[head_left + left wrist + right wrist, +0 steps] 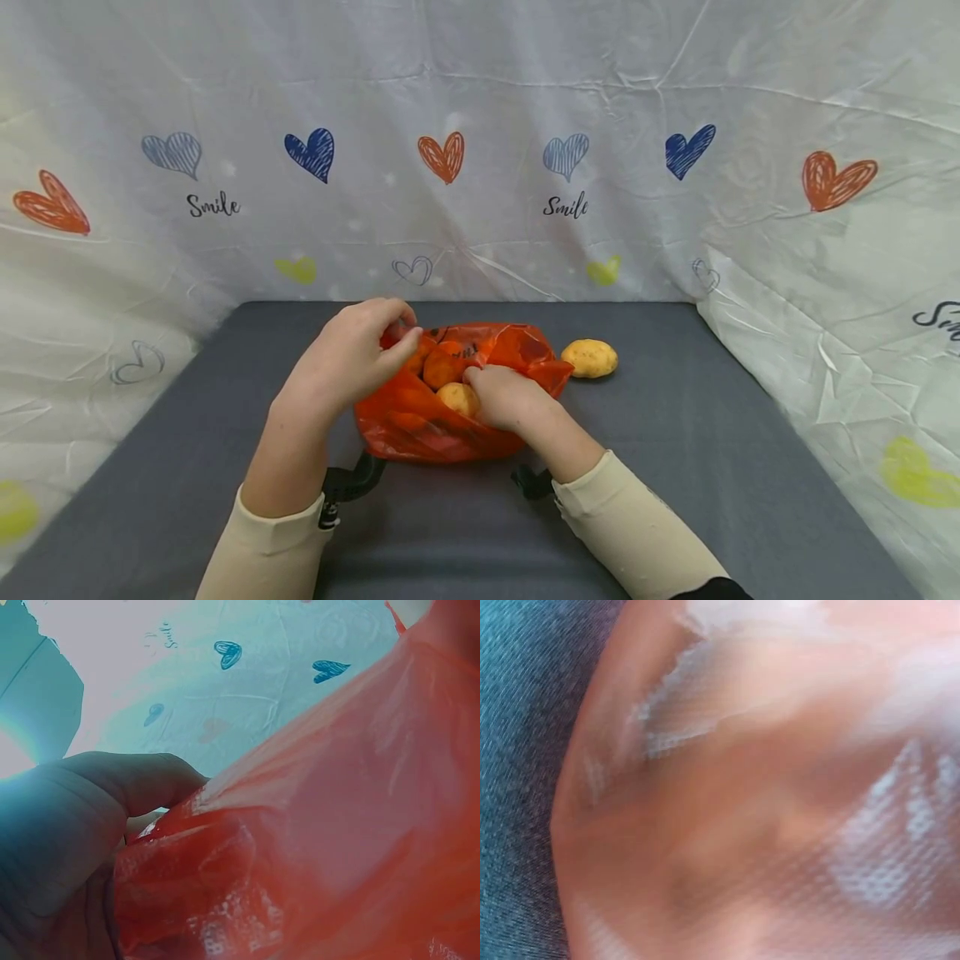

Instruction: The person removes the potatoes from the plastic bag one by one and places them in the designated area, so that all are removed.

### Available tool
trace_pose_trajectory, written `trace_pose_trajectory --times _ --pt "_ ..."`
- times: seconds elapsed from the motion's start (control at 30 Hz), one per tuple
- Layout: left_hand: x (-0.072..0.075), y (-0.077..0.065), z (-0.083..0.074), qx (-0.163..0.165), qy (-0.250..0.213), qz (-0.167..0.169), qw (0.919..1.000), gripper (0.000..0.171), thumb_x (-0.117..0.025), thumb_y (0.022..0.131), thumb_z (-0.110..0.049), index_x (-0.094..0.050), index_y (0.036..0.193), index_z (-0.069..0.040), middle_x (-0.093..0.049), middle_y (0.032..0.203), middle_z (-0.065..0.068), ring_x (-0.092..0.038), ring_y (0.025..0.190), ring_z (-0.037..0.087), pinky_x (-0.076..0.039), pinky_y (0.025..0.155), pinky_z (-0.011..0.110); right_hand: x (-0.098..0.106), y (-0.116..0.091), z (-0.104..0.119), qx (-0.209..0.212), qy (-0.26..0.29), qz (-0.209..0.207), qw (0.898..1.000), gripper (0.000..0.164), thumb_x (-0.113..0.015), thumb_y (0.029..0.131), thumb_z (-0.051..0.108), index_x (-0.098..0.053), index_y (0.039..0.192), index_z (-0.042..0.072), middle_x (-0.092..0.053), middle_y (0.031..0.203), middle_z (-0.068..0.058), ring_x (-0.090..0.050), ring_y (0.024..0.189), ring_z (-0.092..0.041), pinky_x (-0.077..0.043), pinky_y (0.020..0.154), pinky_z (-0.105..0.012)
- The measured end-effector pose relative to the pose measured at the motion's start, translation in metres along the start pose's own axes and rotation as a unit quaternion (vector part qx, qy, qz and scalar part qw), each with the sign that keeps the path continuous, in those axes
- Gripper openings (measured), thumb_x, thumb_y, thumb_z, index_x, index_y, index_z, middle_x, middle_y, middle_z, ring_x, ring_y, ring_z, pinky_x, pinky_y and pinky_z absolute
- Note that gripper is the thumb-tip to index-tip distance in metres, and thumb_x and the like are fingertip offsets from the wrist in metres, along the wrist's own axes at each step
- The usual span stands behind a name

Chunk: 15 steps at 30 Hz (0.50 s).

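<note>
A thin red plastic bag (pixel 442 433) lies with its mouth open in the middle of the table in the head view. Inside it are several round items, among them a pale potato (pixel 457 400) and an orange-looking one (pixel 442 368) behind it. My left hand (pixel 360 346) pinches the bag's left edge; the left wrist view shows the thumb (pixel 157 776) against the plastic. My right hand (pixel 506 398) reaches into the mouth, right beside the pale potato. Its fingertips are mostly hidden. The bag fills most of the right wrist view.
Another potato (pixel 590 358) lies on the grey tabletop (pixel 675 433), just right of the bag. A white sheet (pixel 495 225) printed with hearts hangs behind and along the sides of the table.
</note>
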<state>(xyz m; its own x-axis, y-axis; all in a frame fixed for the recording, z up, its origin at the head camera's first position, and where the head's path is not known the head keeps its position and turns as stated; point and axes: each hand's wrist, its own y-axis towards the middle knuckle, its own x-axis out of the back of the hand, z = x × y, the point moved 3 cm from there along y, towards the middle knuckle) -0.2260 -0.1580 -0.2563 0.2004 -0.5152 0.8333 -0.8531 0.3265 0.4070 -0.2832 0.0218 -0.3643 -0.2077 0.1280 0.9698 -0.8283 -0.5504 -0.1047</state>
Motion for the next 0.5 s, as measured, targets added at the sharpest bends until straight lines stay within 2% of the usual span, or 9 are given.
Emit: trace_pose_trajectory --times 0.17,0.5 --pt "-0.0011 0.0007 -0.0002 -0.001 0.002 0.003 1.0000 0.009 -0.066 0.099 -0.018 -0.068 0.102 -0.010 -0.062 0.085 0.002 -0.054 0.073 0.020 -0.048 0.067 0.037 -0.0010 0.0020 -0.0033 -0.009 0.008 0.003 1.000 0.017 -0.073 0.095 0.016 -0.059 0.106 0.014 -0.061 0.090 -0.002 -0.064 0.090 -0.021 -0.054 0.085 -0.040" --pt "-0.0019 -0.0001 -0.0005 -0.004 -0.001 0.004 1.0000 0.009 -0.066 0.099 -0.017 -0.068 0.102 -0.009 -0.063 0.086 0.002 -0.055 0.073 0.019 -0.049 0.067 0.037 0.0000 0.0018 -0.0044 0.001 0.009 0.006 1.000 0.021 -0.075 0.094 0.025 -0.061 0.107 0.015 -0.061 0.092 0.000 -0.062 0.089 -0.019 -0.053 0.086 -0.039"
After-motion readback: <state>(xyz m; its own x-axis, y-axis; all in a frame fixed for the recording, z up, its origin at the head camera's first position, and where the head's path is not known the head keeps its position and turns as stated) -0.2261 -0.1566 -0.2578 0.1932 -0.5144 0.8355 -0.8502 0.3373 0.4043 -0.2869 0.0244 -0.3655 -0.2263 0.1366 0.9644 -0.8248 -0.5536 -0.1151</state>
